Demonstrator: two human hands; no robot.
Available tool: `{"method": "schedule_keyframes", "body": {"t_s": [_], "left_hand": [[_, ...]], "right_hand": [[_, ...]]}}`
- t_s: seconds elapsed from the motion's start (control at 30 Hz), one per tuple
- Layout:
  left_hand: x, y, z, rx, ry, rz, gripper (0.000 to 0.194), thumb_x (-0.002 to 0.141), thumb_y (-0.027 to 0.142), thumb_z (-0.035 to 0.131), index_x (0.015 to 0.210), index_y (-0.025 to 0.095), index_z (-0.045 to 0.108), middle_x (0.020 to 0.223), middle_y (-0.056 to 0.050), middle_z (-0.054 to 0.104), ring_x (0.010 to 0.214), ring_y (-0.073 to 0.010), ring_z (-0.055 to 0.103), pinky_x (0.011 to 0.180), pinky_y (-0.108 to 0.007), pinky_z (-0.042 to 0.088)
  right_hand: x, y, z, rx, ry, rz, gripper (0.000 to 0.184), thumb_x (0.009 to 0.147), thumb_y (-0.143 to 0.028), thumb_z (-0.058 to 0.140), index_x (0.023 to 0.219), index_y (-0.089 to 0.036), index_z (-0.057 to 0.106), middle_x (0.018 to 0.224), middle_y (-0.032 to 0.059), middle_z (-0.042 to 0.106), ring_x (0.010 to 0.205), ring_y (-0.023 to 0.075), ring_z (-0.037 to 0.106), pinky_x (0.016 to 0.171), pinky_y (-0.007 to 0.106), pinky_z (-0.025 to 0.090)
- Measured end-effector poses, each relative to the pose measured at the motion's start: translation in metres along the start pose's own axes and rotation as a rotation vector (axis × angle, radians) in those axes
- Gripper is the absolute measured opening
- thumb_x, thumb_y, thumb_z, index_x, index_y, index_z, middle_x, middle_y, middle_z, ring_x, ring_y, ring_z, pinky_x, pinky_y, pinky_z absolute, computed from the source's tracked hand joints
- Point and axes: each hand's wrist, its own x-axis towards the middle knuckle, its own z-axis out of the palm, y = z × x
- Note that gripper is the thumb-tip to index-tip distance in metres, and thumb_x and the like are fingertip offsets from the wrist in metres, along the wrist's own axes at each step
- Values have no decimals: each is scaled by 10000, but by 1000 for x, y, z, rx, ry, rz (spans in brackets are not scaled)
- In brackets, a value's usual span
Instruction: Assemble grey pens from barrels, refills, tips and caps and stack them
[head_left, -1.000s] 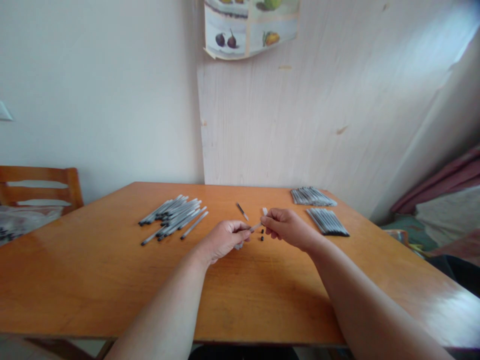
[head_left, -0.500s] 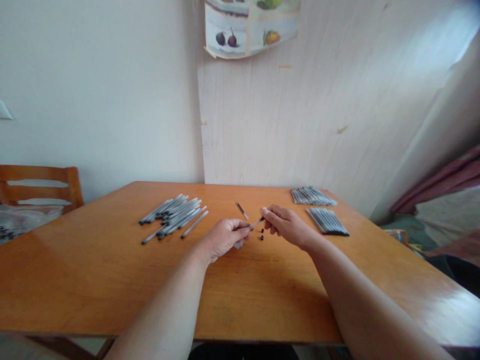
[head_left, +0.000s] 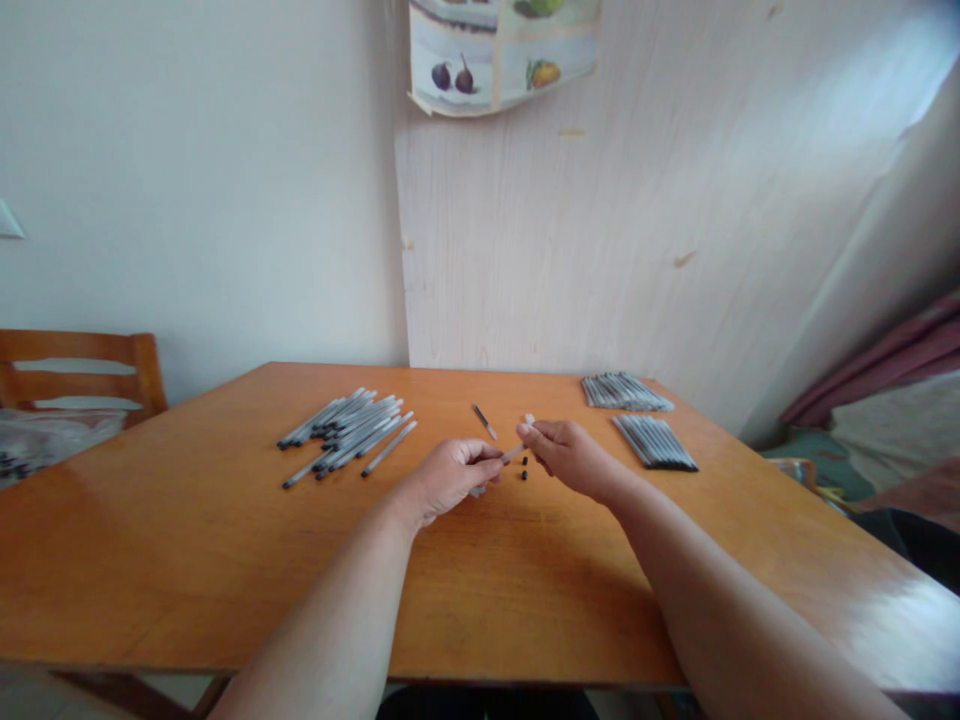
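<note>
Over the middle of the table both hands meet at a slim pale pen (head_left: 513, 455). My left hand (head_left: 456, 475) is closed round its near end, and a whitish end pokes out below the fingers. My right hand (head_left: 561, 452) pinches the far end between thumb and fingers. A small whitish piece (head_left: 529, 419) shows just past the right fingertips; what it is I cannot tell. Beneath the hands lie small black plugs (head_left: 524, 475). Behind them rests a thin dark stick with a pale tip (head_left: 484, 421), looking like a pen part.
A loose heap of clear pens with black ends (head_left: 352, 430) lies to the left. At the right are a neat row of pens (head_left: 655, 443) and another bundle (head_left: 626, 391) behind it. A wooden chair (head_left: 82, 375) with a plastic bag (head_left: 60, 440) stands beyond the table's left edge.
The right fingers have shifted slightly left along the pen. The dark section that showed between the hands now looks pale, and a whitish piece shows past the right fingertips.
</note>
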Motion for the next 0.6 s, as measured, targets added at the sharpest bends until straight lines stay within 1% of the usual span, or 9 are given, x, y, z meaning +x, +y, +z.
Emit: {"method": "schedule_keyframes", "body": {"t_s": [0.1,0.17,0.23,0.3,0.37,0.47,0.53,0.6], "left_hand": [[0,-1,-1,-8,9,-9,328,805,432,652,977,156,694,809,-35,653,682,-120,544,655,-264,425],[1,-1,-1,-12,16,-21,341,809,438,645,985,149,691,806,-38,649,668,-117,541,646,-264,427],[1,0,-1,-12,21,-33,355,812,446,637,990,143,687,814,-44,647,670,-120,550,643,-267,432],[1,1,-1,-7,26,-47,363,816,451,629,999,142,685,824,-48,648,678,-126,561,646,-273,439],[1,1,-1,-2,29,-53,364,820,452,620,1004,145,684,827,-48,649,684,-129,567,649,-277,443],[1,2,-1,5,27,-56,356,829,450,607,997,144,681,820,-46,648,682,-128,567,652,-279,444],[0,2,-1,13,23,-54,346,832,447,606,983,145,680,821,-44,648,684,-126,565,657,-276,442],[0,1,-1,18,12,-43,332,825,441,620,964,146,680,818,-41,648,688,-125,563,660,-271,438]], "right_hand": [[0,0,-2,58,-3,48,599,916,-684,319,589,-202,459,518,-10,463,492,112,411,498,256,329],[0,1,-4,109,-3,75,607,924,-682,292,648,-189,516,553,5,510,505,115,454,502,249,360],[-1,2,-7,169,-1,65,562,937,-649,310,746,-179,551,621,21,569,529,116,500,513,243,393],[-1,2,-9,210,-11,31,474,944,-589,367,807,-174,552,700,37,613,566,118,541,534,241,423],[-2,1,-10,216,-29,-1,370,932,-515,446,831,-175,551,746,42,634,603,121,568,554,238,441],[-2,0,-8,188,-36,2,253,904,-423,513,853,-179,559,746,35,640,617,120,575,561,232,441],[-2,0,-6,160,-23,17,244,902,-413,513,823,-185,553,722,32,638,606,119,570,556,232,433],[-2,1,-4,123,-12,32,289,908,-444,506,768,-194,535,685,27,628,579,119,555,541,233,417]]}}
